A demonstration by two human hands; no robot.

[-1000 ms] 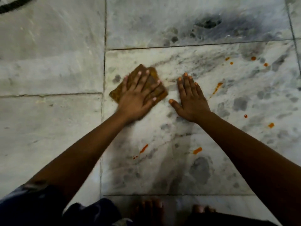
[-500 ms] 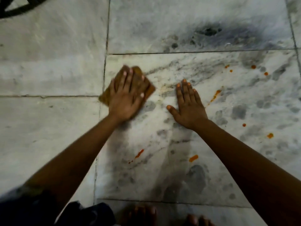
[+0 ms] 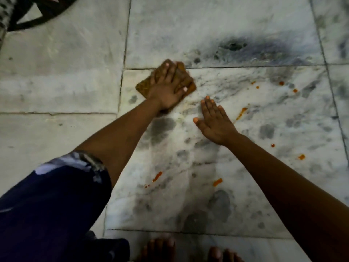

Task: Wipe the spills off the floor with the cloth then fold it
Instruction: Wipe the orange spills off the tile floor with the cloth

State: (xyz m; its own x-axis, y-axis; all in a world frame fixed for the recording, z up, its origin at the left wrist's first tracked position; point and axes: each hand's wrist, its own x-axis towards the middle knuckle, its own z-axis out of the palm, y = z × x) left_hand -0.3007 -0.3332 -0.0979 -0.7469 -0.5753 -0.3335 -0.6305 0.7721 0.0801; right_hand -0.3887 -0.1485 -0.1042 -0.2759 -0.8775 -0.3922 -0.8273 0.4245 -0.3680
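Observation:
A small brown folded cloth (image 3: 144, 87) lies on the marble floor (image 3: 236, 167) near a tile joint. My left hand (image 3: 169, 86) presses flat on top of it with fingers spread, covering most of it. To the right of the cloth, my right hand (image 3: 214, 121) rests flat on the bare floor, fingers straight and together. Orange spills dot the tile: a streak (image 3: 240, 113) right of my right hand, small drops (image 3: 281, 83) further back, and two smears (image 3: 157, 176) (image 3: 217, 182) nearer to me.
My bare toes (image 3: 160, 246) show at the bottom edge. A dark sandal or strap (image 3: 37, 14) lies at the top left corner. Dark grey stains (image 3: 234, 45) mark the tile beyond the cloth. My dark blue sleeve (image 3: 52, 205) fills the lower left.
My left hand has slid the cloth away from me and to the left, up to the tile joint. My right hand has stayed flat on the floor.

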